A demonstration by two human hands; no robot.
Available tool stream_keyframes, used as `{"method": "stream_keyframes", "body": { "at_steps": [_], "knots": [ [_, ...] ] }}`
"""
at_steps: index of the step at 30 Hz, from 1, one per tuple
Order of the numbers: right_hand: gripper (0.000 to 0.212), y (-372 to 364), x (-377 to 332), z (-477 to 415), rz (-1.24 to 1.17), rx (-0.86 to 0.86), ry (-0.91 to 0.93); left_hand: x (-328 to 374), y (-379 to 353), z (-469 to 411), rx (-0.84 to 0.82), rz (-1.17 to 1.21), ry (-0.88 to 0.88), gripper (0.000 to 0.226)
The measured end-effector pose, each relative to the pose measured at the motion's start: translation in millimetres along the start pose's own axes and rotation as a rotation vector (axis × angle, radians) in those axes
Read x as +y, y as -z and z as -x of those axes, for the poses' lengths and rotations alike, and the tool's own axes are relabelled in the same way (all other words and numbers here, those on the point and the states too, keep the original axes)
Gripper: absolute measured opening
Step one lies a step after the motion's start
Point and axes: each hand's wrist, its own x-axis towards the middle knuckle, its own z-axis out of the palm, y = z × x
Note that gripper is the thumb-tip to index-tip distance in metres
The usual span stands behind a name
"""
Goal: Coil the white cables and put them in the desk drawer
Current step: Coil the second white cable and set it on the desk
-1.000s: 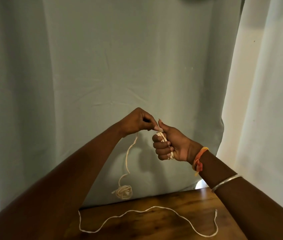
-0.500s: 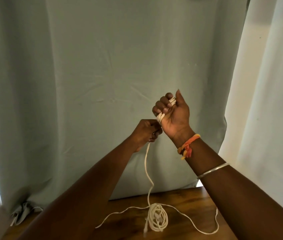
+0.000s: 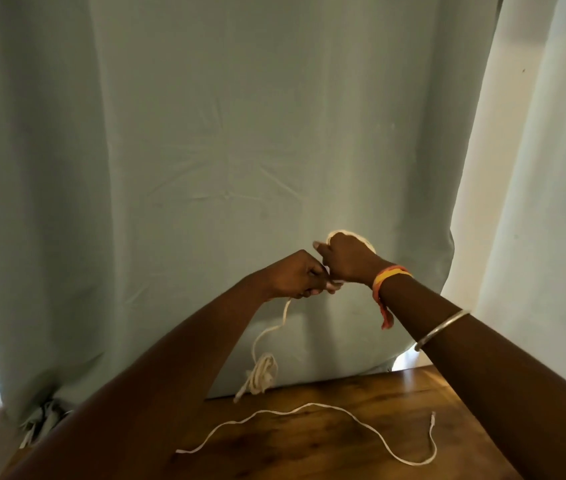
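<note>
Dim, soft-focus view — daylight glows behind the curtain edges, straight lines bowed

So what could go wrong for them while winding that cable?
The tangled bundle dangling below the left hand could snag and stall the winding. The loops around the right hand might slip off if the grip loosens. The second cable lies loose on the desk and may get dragged or knotted in.

One head-worn wide-angle camera looked forward and slightly down, close over both forearms. It faced the pale green curtain hanging behind the desk's far edge, and only the desk top's far part showed along the bottom.
</note>
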Motion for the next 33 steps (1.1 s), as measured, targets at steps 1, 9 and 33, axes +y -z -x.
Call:
{"method": "stream_keyframes", "body": {
  "at_steps": [1,9,33],
  "knots": [
    [0.047,-1,2,4,-0.06,-0.096,-0.062,-3,3,1,0.016,-0.02,-0.005,0.022],
    [0.068,-1,8,21,-0.892,-0.768,-0.415,-11,25,10,0.129,-0.056,-0.116,0.008],
    [0.031,-8,-42,39,-2.257,-0.42,-0.176,-36,-7,9,0.35,0.491,-0.149,0.021]
  ]
}}
